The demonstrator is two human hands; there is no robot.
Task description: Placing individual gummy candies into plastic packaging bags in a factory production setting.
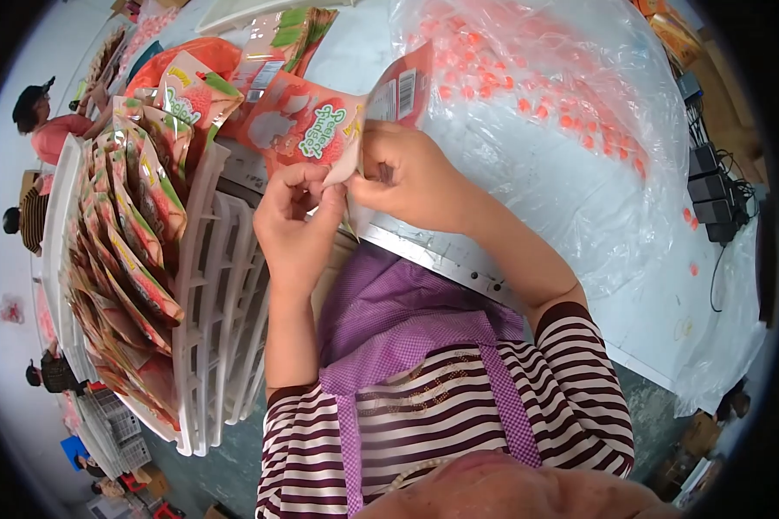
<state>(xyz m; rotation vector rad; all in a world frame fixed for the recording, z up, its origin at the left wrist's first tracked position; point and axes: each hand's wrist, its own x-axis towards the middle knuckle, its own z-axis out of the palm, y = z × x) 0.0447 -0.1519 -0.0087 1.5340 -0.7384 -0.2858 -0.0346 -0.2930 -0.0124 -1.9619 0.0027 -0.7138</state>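
At the table's near edge, my left hand [299, 212] and my right hand [415, 177] are close together, fingers pinched on the edge of a pink printed pouch [296, 130]. Its picture side faces up, left of my right hand. A red panel with a barcode [404, 93] sticks up beyond my right fingers; whether it belongs to the same pouch I cannot tell. My right fingertips are partly hidden behind the pale edge of the pouch.
Left of me, stacked white plastic crates [201, 346] hold many filled pouches [134, 225]. More pouches [290, 39] and a red plastic bag [212, 56] lie beyond. Small red-and-clear pieces [541, 111] lie on a clear plastic sheet [571, 199]. Black power adapters [714, 195] line the right; other people [56, 130] work at far left.
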